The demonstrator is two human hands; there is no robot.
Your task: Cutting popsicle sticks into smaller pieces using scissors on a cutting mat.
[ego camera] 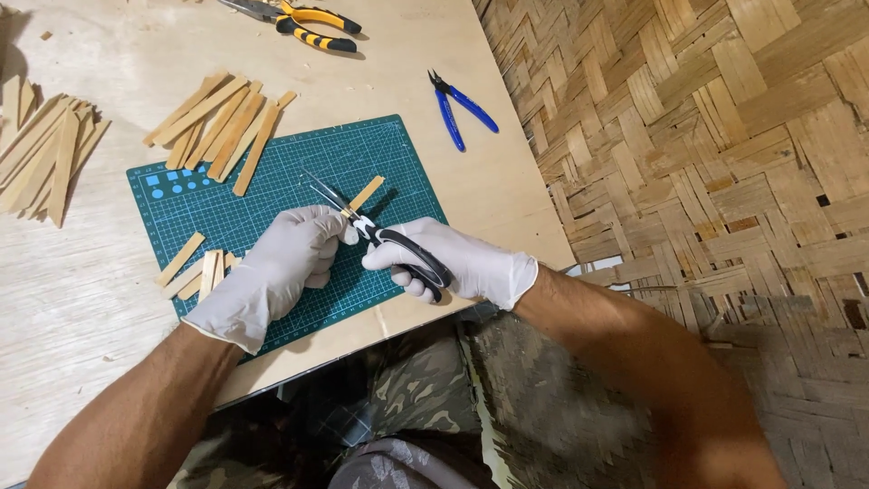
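Plywood table point(90, 290), pale, w/ woven bamboo mat floor point(706, 136) to the right. Green cutting mat point(272, 190) lies on the table, gridded.

Bundle of wood strips point(222, 122) across mat's top edge; bigger pile point(45, 154) far left; a few short offcuts point(195, 272) on mat's lower left. One small strip point(367, 192) lies loose just past the blades.

Both hands gloved white, close together over the mat. Right hand point(462, 263) clamped on black handles of the scissors point(376, 231), blades open, pointing up-left. Left hand point(290, 258) curled at the pivot, fingertips touching it; can't tell if it pinches anything.

Judgement: scissors stiff, light, sharp, so grip by handles only. Strips thin, light, prob. brittle; hold flat near the ends.

Away from the hands: yellow pliers point(317, 23), blue cutters point(460, 104).
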